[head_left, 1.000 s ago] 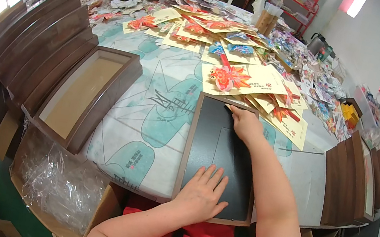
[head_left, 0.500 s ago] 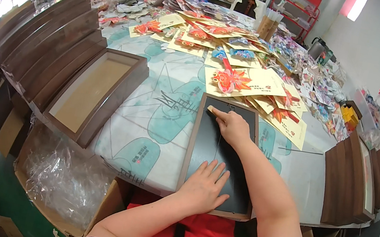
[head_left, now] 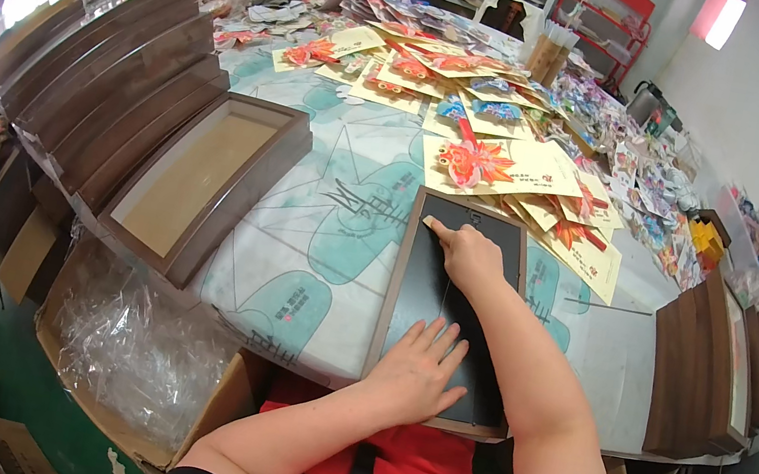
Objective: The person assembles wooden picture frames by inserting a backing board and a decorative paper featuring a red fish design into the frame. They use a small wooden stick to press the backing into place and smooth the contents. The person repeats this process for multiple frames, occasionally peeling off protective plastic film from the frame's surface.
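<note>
A brown picture frame (head_left: 389, 310) lies with its black backing board (head_left: 430, 297) facing up, at the table's near edge in front of me. My left hand (head_left: 419, 371) rests flat on the lower part of the board, its fingers spread. At the board's far left corner, my right hand (head_left: 466, 254) is closed around a small pale yellow piece (head_left: 429, 221) that shows at the fingertips and presses against the frame's edge. What kind of piece it is, I cannot make out. A small metal hanger (head_left: 473, 217) sits at the far end of the board.
Stacked brown frames stand at the left (head_left: 111, 88) and right (head_left: 695, 374); one open box frame (head_left: 207, 176) leans beside the left stack. Beyond lie cream cards (head_left: 543, 173) with red fish figures. A carton (head_left: 212, 411) of clear plastic wrap stands below the table's left edge.
My right hand has shifted slightly toward the frame's left edge with the pale piece. My left hand stays flat on the board. The whole view has moved a little.
</note>
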Demonstrator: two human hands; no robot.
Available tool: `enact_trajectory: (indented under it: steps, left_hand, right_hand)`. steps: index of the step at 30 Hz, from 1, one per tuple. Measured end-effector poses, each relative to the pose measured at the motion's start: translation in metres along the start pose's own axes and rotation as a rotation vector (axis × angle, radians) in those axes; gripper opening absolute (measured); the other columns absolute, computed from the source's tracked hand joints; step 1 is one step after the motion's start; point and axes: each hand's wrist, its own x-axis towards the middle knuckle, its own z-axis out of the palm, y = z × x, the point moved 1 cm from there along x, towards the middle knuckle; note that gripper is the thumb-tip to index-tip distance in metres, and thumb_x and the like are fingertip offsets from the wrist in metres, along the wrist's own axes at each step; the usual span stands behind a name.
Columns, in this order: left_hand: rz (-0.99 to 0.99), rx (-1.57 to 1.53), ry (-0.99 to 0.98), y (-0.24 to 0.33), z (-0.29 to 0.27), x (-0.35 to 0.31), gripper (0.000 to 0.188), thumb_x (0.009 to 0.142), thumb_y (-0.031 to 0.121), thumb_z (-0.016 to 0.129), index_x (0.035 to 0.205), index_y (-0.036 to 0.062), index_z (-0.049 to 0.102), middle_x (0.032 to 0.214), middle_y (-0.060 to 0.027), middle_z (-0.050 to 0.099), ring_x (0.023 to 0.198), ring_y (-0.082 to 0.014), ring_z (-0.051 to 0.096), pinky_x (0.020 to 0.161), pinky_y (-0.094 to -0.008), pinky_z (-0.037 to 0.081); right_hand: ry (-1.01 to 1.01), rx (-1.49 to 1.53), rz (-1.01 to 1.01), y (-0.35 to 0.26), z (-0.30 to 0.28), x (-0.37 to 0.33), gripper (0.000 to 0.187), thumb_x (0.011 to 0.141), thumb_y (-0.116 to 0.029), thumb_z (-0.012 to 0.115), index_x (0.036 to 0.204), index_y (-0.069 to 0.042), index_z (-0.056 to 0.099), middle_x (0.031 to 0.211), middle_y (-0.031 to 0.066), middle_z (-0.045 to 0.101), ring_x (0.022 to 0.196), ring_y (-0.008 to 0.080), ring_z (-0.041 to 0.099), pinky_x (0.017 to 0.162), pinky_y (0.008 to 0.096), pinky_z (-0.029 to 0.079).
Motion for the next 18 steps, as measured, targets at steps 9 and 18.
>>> enact_trajectory:
  steps: [9, 18]
  left_hand:
    - [0.048, -0.049, -0.008, 0.001, -0.008, -0.023, 0.054, 0.081, 0.034, 0.066, 0.120, -0.0024, 0.054, 0.127, -0.0234, 0.052, 0.123, -0.0375, 0.046, 0.104, -0.0448, 0.035]
    - [0.143, -0.128, 0.074, 0.006, -0.017, -0.048, 0.046, 0.076, 0.027, 0.071, 0.110, -0.0012, 0.060, 0.117, -0.0169, 0.059, 0.112, -0.0312, 0.055, 0.098, -0.0396, 0.044]
  right_hand:
    - [0.081, 0.491, -0.109, -0.009, -0.011, -0.050, 0.031, 0.086, -0.018, 0.061, 0.116, -0.024, 0.065, 0.072, 0.0138, 0.055, 0.066, 0.0309, 0.057, 0.061, 0.0381, 0.045]
    - [-0.053, 0.360, -0.238, -0.036, -0.029, -0.124, 0.029, 0.085, -0.023, 0.061, 0.112, -0.032, 0.067, 0.070, 0.0080, 0.054, 0.063, 0.0279, 0.058, 0.057, 0.0404, 0.046]
